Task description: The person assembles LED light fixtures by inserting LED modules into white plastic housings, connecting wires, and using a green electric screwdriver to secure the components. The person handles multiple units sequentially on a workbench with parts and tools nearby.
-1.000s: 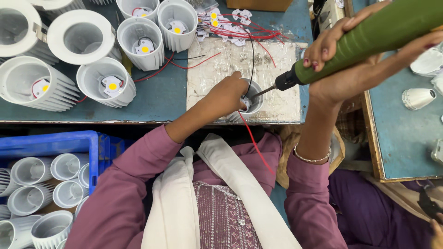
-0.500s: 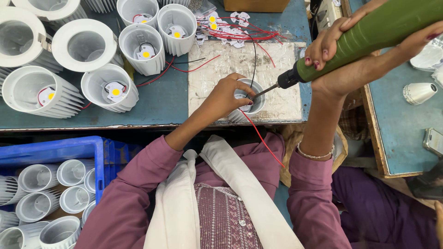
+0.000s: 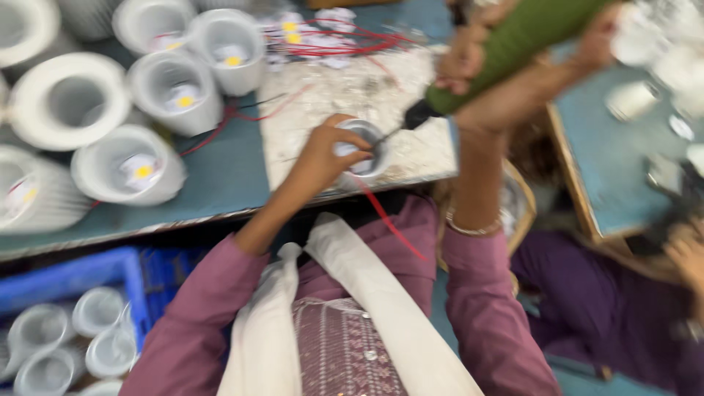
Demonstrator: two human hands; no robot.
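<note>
Head view showed us mid-fastening: our left hand (image 3: 323, 158) clasped the small round lamp housing (image 3: 364, 147) on the pale mat on the tabletop (image 3: 220, 183), our right hand (image 3: 484, 66) gripped the green electric screwdriver (image 3: 513, 44), whose tip needed, we judged, steady downward seating.

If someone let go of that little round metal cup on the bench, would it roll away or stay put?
The small metal cup sits open side up on the pale work slab, so it would probably stay put. It looks thin and light, so the green power screwdriver might nudge it; the left hand steadies it.
</note>
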